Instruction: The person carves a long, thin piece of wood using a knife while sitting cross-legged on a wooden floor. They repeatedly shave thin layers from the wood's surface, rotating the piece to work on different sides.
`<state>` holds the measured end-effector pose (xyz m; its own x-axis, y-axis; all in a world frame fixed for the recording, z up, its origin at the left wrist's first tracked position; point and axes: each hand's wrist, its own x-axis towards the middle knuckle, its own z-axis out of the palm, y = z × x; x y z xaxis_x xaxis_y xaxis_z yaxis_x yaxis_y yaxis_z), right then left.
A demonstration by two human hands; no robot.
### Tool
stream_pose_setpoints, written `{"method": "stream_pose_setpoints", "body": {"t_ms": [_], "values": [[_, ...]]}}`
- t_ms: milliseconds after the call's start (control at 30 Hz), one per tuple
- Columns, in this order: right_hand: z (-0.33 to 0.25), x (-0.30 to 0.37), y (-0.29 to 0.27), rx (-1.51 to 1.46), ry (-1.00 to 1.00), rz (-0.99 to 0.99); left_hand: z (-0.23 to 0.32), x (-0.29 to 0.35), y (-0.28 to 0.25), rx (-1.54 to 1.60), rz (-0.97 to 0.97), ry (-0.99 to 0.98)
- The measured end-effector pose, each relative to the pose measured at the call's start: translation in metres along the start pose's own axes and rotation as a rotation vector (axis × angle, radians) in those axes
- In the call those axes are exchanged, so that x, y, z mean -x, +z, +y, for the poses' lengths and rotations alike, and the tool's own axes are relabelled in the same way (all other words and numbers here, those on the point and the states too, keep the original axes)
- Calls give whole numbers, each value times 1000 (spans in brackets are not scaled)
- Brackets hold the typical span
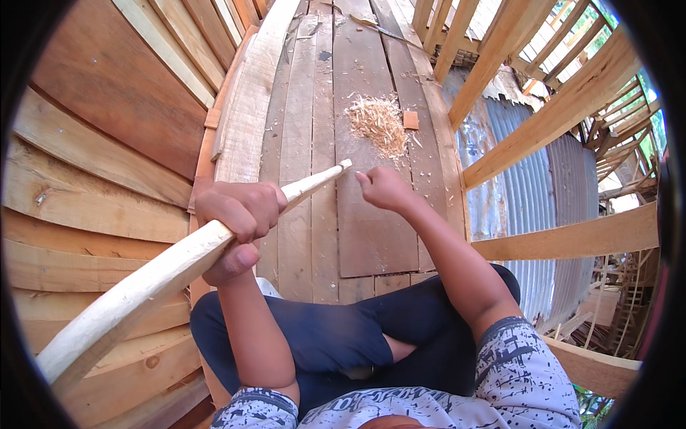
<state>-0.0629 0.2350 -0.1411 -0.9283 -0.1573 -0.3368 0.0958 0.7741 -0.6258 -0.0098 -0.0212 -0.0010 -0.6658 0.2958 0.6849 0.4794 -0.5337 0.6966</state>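
Note:
My left hand [239,214] is wrapped round a long, pale wooden pole [150,275], peeled and shaved to a slim end. The pole slants from the lower left up to its narrow tip, which lies over the floorboards just left of my right hand [386,189]. That right hand is closed, thumb toward the tip, with a small gap between it and the wood. Whatever its curled fingers may hold is hidden. Beyond the tip lies a heap of wood shavings [376,123], with a small square wood block [411,120] at its right side.
I sit on a plank floor [296,154]. A board wall [107,182] rises close on the left, and a rough plank [243,114] runs along its foot. Slanting timber rails [550,114] edge the right side, above corrugated metal sheets [529,193]. A curled strip [382,30] lies farther off.

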Motion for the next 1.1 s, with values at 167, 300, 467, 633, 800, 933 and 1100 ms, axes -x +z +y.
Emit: {"method": "stream_pose_setpoints", "body": {"t_ms": [167,300,467,633,800,933,1100], "values": [[-72,37,4,-306,-354,-33,0,7,-6,-56,-28,-3],[14,-7,19,-150,72,81,-3,0,-4,-23,-15,7],[-56,28,22,-108,-183,99,-3,3,-4,-65,17,24],[-71,44,16,-267,-352,56,-7,5,5,-29,166,94],[-75,42,12,-209,-288,7,-8,10,6,-69,233,114],[-4,3,34,-84,-110,137,-12,3,12,-70,285,97],[-22,7,31,-14,-184,134,-10,4,8,-75,330,91]]}}
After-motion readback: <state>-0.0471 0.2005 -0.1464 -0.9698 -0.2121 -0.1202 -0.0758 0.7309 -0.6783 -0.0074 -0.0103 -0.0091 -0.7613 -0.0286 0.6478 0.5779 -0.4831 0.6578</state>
